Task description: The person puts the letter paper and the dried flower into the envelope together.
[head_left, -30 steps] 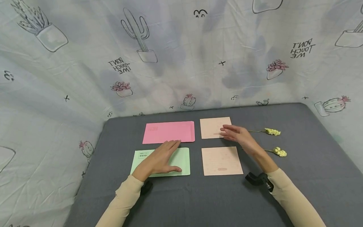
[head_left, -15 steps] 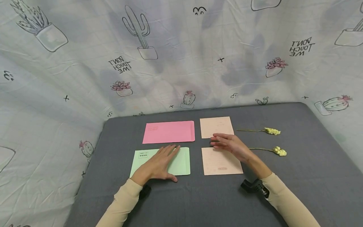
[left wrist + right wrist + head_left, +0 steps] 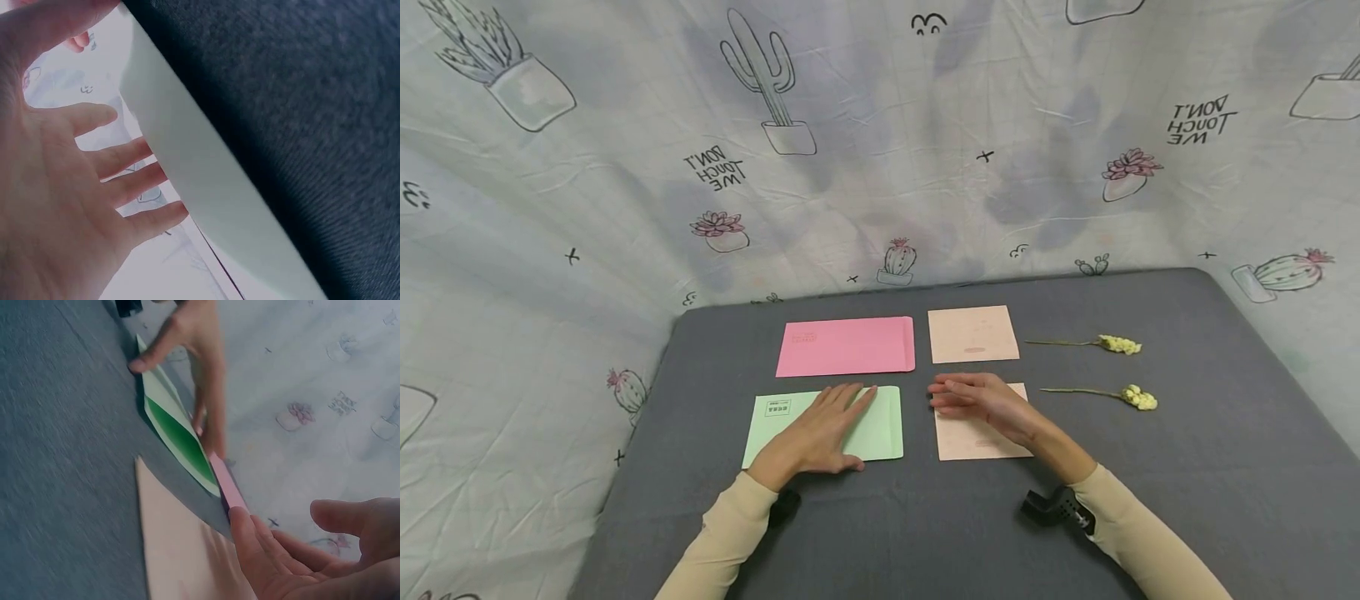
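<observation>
My left hand (image 3: 815,433) spreads over the light green envelope (image 3: 767,429) in the head view. Its thumb lies at the near edge and its fingertips reach the far edge. From the right wrist, the green envelope (image 3: 178,440) shows its mouth gaping, with a darker green inside. In the left wrist view the fingers (image 3: 134,187) are fairly straight against the pale envelope (image 3: 206,175). My right hand (image 3: 981,407) is above the near beige card (image 3: 977,446), covering part of it. Its fingers point left, slightly bent, and hold nothing.
A pink envelope (image 3: 846,346) lies behind the green one. Behind the near card lies a second beige card (image 3: 973,333). To the right are two dried yellow flower stems, a far flower (image 3: 1120,344) and a near flower (image 3: 1138,397). A patterned cloth (image 3: 880,150) hangs behind the grey table (image 3: 887,533).
My right hand has moved left and nearer, from the far beige card to over the near one. My left thumb has shifted from on top of the green envelope to its near edge.
</observation>
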Demonstrator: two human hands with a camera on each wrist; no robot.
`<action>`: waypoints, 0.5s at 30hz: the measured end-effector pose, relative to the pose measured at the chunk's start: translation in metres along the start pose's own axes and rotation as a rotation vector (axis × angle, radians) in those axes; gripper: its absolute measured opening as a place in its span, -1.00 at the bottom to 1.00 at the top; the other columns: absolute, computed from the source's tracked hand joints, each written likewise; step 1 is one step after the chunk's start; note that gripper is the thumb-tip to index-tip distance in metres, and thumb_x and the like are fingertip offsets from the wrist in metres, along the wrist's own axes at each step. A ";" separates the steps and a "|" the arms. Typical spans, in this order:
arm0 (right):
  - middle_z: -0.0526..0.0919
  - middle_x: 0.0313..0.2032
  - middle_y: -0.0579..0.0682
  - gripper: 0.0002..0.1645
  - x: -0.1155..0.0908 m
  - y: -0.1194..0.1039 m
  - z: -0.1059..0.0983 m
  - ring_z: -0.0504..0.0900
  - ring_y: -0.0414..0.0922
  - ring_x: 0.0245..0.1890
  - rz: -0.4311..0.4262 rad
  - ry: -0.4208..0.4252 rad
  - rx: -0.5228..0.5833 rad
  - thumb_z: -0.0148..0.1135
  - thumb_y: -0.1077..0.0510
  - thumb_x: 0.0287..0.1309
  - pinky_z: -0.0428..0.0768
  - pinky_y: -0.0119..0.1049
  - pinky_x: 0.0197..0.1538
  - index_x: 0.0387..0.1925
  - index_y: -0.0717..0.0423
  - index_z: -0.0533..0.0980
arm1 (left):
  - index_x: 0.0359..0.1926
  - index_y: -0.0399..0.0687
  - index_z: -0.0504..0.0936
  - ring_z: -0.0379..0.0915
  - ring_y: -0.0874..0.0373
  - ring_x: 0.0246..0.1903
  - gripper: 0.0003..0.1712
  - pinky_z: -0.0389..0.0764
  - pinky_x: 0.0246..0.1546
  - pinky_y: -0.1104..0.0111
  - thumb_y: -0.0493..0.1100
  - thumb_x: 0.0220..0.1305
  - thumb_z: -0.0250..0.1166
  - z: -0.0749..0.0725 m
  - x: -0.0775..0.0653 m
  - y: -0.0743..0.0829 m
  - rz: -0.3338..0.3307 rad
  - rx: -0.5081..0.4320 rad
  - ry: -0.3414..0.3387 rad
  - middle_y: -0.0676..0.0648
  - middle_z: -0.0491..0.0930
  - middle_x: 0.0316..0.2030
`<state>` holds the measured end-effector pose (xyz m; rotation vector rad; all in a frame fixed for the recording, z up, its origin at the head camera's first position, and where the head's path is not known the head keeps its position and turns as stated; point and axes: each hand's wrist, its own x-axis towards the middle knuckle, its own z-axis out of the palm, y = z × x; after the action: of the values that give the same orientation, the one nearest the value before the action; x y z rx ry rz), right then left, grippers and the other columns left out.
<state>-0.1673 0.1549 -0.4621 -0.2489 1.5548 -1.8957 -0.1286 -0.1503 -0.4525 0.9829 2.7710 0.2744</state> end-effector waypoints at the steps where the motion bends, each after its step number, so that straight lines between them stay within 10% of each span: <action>1: 0.32 0.28 0.46 -0.35 0.001 0.001 0.002 0.53 0.13 0.19 0.008 -0.012 0.001 -0.03 0.18 0.47 0.50 -0.13 0.17 0.37 0.54 0.09 | 0.50 -0.16 0.07 0.11 -0.16 0.36 0.22 0.10 0.36 -0.08 0.18 -0.04 0.52 -0.001 0.000 0.000 -0.002 0.001 0.001 -0.27 0.19 0.37; 15: 0.51 0.15 0.40 -0.41 0.011 0.013 0.044 0.58 0.11 0.13 0.042 -0.218 -0.117 -0.01 0.16 0.47 0.54 -0.15 0.14 0.30 0.57 0.23 | 0.50 0.26 0.15 0.17 -0.14 0.30 0.18 0.24 0.25 -0.08 0.20 -0.13 0.56 -0.010 0.010 0.009 -0.043 0.041 -0.040 -0.22 0.22 0.34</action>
<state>-0.1471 0.1126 -0.4647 -0.4559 1.5113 -1.6866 -0.1328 -0.1382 -0.4417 0.9261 2.7686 0.1898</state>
